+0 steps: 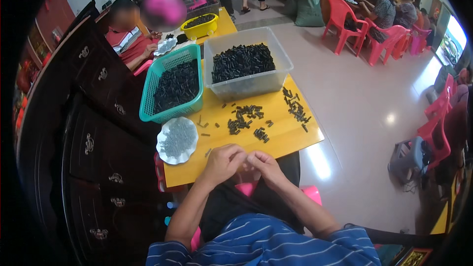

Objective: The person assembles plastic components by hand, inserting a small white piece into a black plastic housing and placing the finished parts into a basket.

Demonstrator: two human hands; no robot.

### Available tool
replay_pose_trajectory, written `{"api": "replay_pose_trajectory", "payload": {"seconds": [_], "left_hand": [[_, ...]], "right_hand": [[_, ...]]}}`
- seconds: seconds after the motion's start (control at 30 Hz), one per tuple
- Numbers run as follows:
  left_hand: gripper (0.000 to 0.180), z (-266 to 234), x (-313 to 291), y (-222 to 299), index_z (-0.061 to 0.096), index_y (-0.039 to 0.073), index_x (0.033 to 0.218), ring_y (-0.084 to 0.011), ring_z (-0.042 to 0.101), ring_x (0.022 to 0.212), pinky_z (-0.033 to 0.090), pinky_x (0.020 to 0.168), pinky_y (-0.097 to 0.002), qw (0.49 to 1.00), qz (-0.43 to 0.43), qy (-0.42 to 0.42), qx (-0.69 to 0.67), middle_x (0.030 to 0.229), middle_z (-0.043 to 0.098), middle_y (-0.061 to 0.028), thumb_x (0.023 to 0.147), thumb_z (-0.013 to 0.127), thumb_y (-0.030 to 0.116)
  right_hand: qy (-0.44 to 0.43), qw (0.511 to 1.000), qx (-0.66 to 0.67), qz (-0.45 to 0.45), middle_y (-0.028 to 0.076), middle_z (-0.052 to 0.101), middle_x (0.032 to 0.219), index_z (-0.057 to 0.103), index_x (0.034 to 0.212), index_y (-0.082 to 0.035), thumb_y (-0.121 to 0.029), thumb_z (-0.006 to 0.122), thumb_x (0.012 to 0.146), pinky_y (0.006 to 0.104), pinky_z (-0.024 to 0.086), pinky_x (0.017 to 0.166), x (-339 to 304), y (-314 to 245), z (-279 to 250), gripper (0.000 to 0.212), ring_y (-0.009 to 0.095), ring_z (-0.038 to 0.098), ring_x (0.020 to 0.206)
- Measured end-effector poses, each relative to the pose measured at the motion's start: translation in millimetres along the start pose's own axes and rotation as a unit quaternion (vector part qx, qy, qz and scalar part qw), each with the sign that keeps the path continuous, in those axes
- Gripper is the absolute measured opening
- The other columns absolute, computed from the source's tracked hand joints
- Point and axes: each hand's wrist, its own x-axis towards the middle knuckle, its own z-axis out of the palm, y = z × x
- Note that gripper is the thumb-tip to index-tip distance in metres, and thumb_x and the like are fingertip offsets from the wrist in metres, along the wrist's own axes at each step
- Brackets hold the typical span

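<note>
My left hand [224,164] and my right hand [267,168] meet above the near edge of the yellow table [305,140]. Both are closed, fingertips pinched close together; whatever they hold is too small or hidden to make out. Just beyond them lie loose piles of short black cylindrical pieces [241,119], with another cluster [295,106] along the right edge. Left of my hands, a white scalloped plate [191,156] carries many small clear or greyish pieces. Behind it stands a teal plastic basket [144,103] full of black parts, beside a translucent bin [246,87] heaped with black cylinders.
Dark wooden drawers [98,157] rise close on my left. Across the table, a person in red [135,44] sits near a yellow basin [199,31] of black parts. Pink chairs [345,19] with seated people are at the far right; a grey stool [409,155] stands on the tiles.
</note>
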Motion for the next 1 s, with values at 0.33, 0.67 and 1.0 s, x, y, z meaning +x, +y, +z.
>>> {"api": "replay_pose_trajectory", "payload": {"seconds": [0.33, 0.67, 1.0], "left_hand": [[0.02, -5.4, -1.8, 8.4, 0.063, 0.0, 0.092, -0.0393, 0.064, 0.075, 0.049, 0.066, -0.0428, 0.993, 0.047, -0.033, 0.102, 0.08, 0.064, -0.0185, 0.099, 0.056, 0.018], [0.018, 0.0, -0.7, 9.1, 0.057, 0.001, 0.091, -0.0447, 0.062, 0.077, 0.046, 0.065, -0.0488, 0.997, 0.016, -0.018, 0.067, 0.08, 0.061, -0.023, 0.099, 0.054, 0.017], [0.016, 4.3, 5.3, 11.2, 0.059, 0.002, 0.095, -0.0412, 0.063, 0.077, 0.049, 0.066, -0.0448, 0.996, 0.056, 0.01, 0.075, 0.082, 0.062, -0.0199, 0.101, 0.053, 0.015]], "right_hand": [[-0.005, 0.998, -0.041, -0.048, 0.001, 0.06, 0.086, 0.061, 0.098, -0.005, -0.031, 0.047, 0.11, 0.0249, 0.046, 0.075, -2.6, 3.9, 1.6, 0.032, 0.01, 0.056, 0.08], [-0.034, 0.998, 0.034, -0.038, 0.003, 0.06, 0.084, 0.058, 0.1, -0.007, -0.037, 0.045, 0.109, 0.0265, 0.047, 0.071, -4.7, -2.7, 3.6, 0.034, 0.013, 0.057, 0.077], [-0.026, 0.986, 0.163, 0.005, 0.005, 0.061, 0.084, 0.058, 0.101, -0.006, -0.038, 0.045, 0.108, 0.0312, 0.049, 0.074, 2.5, 2.4, -2.5, 0.036, 0.019, 0.061, 0.078]]}}
